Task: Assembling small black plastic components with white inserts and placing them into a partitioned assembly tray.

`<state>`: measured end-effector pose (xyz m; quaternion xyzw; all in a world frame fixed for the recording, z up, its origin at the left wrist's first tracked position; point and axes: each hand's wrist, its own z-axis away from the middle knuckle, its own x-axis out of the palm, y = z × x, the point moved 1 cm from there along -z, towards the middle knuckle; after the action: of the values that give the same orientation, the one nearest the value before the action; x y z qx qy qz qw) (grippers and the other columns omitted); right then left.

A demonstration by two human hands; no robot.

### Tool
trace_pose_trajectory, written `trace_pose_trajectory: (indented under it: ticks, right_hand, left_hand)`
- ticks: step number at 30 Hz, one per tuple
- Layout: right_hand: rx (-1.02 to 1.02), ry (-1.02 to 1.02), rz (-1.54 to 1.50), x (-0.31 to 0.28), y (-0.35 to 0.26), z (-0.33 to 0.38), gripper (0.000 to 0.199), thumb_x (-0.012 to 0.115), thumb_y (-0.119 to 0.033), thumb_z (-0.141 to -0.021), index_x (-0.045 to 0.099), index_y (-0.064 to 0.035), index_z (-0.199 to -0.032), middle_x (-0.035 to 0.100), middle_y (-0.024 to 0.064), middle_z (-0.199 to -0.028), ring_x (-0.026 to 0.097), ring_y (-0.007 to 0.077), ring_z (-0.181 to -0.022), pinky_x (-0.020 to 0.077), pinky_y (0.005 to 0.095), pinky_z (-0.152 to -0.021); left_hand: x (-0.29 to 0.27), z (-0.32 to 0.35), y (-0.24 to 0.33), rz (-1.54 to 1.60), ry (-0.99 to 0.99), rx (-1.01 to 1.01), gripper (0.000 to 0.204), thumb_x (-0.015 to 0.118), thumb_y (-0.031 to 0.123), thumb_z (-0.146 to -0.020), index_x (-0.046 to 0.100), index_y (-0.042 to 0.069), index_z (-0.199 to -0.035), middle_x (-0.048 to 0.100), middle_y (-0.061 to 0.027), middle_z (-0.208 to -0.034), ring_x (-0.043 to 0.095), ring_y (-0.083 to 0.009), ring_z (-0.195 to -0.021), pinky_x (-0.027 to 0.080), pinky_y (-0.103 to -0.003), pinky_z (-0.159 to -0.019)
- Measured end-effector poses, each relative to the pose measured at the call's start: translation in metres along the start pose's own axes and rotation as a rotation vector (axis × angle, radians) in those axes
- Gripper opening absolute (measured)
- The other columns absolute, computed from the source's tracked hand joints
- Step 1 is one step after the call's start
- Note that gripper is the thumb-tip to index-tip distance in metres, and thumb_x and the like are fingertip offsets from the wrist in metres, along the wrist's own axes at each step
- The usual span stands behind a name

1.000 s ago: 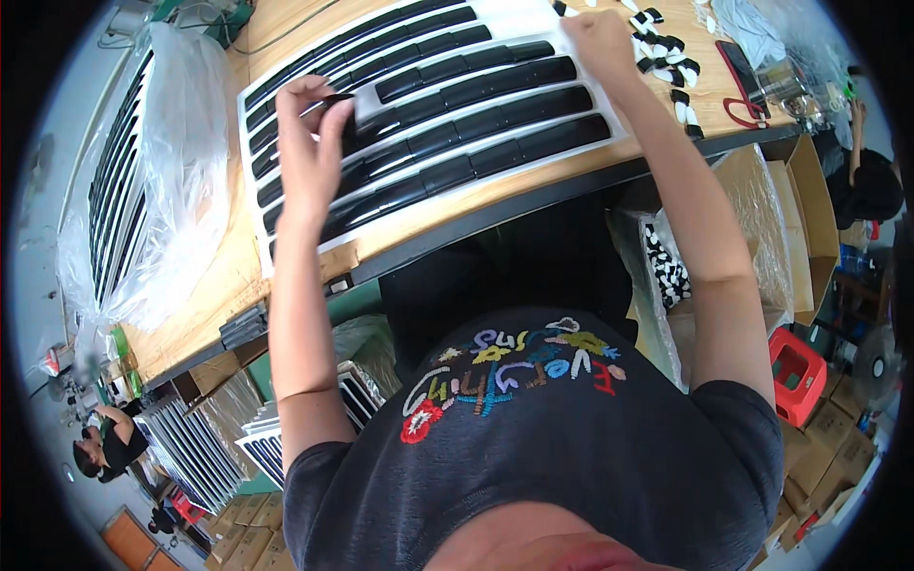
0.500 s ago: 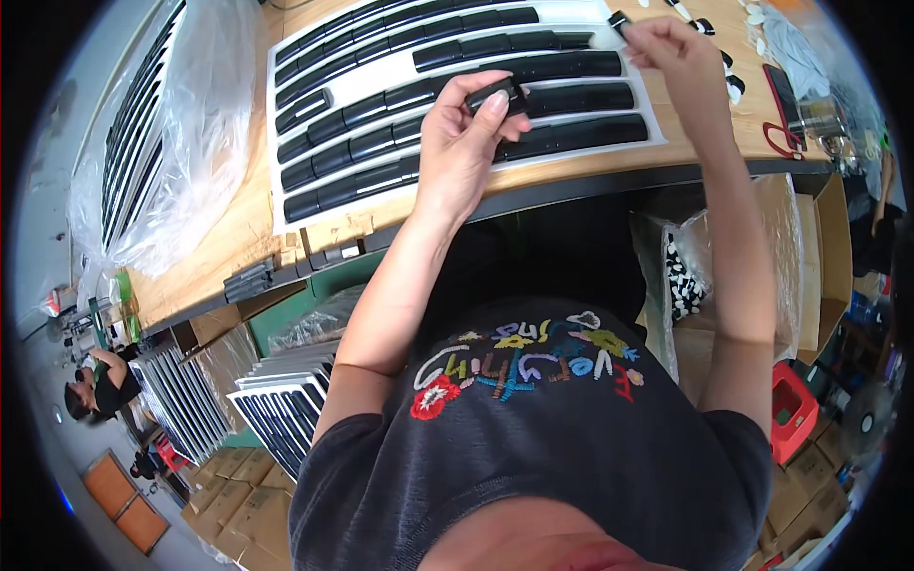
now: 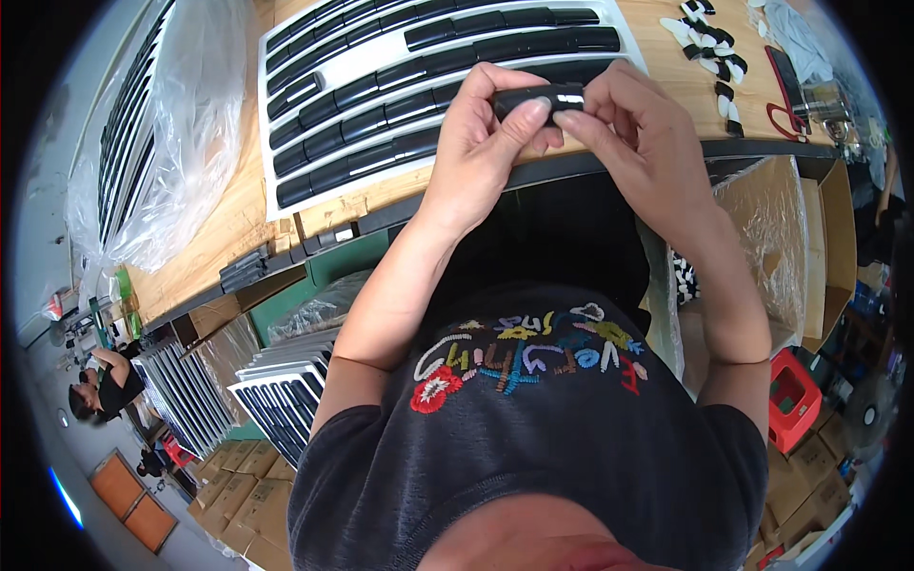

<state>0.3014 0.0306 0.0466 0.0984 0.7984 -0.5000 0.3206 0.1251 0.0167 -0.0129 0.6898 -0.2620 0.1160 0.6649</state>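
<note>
black trim strip (image 3: 539,98), small & glossy, held up w/ both hands over near edge of wooden worktop (image 3: 228,228). left hand (image 3: 481,143) grips its left end, thumb on the front; right hand (image 3: 633,128) pinches the right end w/ fingertips. behind it a white-framed grille w/ black slats (image 3: 400,86) lies flat on worktop. clear plastic bag over another grille (image 3: 162,143) at left, black & white small parts (image 3: 709,48) far right, stacked grilles (image 3: 286,390) below worktop

Bare wooden bench (image 3: 224,228) lies open at nine o'clock of the grille (image 3: 400,86); plastic-wrapped grilles (image 3: 162,143) block farther left, small clips (image 3: 709,52) crowd two o'clock
</note>
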Motion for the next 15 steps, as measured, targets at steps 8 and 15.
trace_pose_trajectory:
  ticks: [8, 15]
  right_hand:
    - [0.176, -0.303, -0.203, -0.010, -0.015, 0.010, 0.028, 0.069, -0.011, -0.091, 0.049, -0.0033, -0.074, 0.047, -0.0026, -0.061, 0.042, 0.0029, -0.055, 0.0308, 0.0216, -0.049]
    - [0.216, -0.296, -0.386, -0.005, -0.029, 0.010, 0.027, 0.070, -0.011, -0.090, 0.050, -0.0044, -0.072, 0.052, -0.0026, -0.061, 0.050, 0.0016, -0.056, 0.0366, 0.0182, -0.049]
  left_hand:
    - [0.007, 0.028, 0.024, -0.162, -0.133, -0.076, 0.015, 0.056, 0.011, -0.100, 0.045, 0.004, -0.108, 0.052, -0.0021, -0.087, 0.048, -0.0066, -0.073, 0.042, -0.021, -0.065]
    - [0.010, 0.038, 0.042, -0.530, -0.142, 0.038, 0.015, 0.055, 0.008, -0.099, 0.044, 0.003, -0.109, 0.048, -0.0029, -0.091, 0.043, -0.0071, -0.070, 0.036, -0.021, -0.063]
